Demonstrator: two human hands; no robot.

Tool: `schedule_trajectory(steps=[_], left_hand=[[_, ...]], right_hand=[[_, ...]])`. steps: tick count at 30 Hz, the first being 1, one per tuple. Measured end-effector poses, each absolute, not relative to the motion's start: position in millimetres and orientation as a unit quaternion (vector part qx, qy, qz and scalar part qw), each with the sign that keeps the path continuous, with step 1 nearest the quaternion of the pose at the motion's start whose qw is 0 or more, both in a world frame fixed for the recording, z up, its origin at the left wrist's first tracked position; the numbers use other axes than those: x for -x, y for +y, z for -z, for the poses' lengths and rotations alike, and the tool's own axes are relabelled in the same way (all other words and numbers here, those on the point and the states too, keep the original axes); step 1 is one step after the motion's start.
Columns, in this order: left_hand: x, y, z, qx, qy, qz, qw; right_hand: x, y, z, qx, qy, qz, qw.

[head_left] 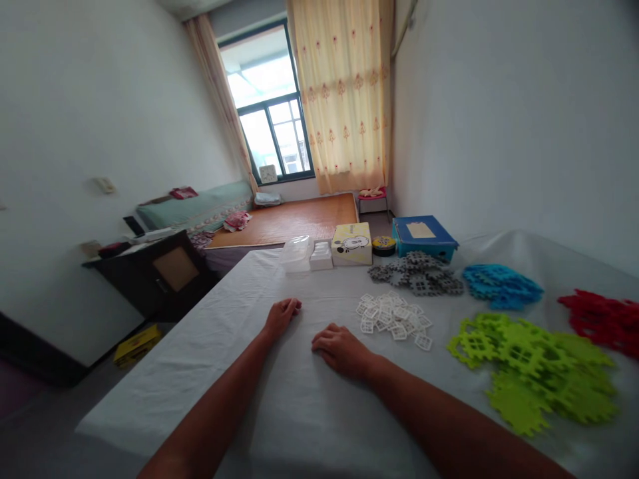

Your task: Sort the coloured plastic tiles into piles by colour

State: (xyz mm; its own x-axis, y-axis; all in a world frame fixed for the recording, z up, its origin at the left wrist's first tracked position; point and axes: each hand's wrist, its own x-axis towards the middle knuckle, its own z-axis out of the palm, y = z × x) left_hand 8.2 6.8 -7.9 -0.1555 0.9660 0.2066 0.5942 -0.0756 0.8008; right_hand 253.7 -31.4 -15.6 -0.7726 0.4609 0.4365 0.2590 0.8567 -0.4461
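Observation:
My left hand (281, 315) rests on the white tablecloth (210, 372) with its fingers curled under, and nothing shows in it. My right hand (342, 349) lies palm down beside it, fingers bent loosely against the cloth, holding nothing. To the right of my right hand lies a heap of small white interlocking pieces (394, 319). Farther right are piles of lime green pieces (539, 369), blue pieces (502, 285), grey pieces (419, 273) and red pieces (606, 319).
At the table's far edge stand a clear plastic container (297, 254), a white box (321, 256), a yellow cartoon box (352, 244), a round tin (384, 245) and a blue box (423, 236). A dark cabinet (154, 273) and a bed (289, 219) lie beyond.

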Motion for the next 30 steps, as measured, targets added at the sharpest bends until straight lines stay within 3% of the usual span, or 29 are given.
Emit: schedule_trajectory(steps=[16,30], left_hand=[[-13.6,7.6,6.5,-0.587,0.664,-0.418,0.201],[2.1,34.7,-9.8,-0.684,0.672,-0.260,0.112]], right_hand=[[-258.8,-19.1,22.9,0.143,-0.883,-0.300,0.331],[-263.2,-17.5,19.4,0.241,-0.860,-0.319,0.317]])
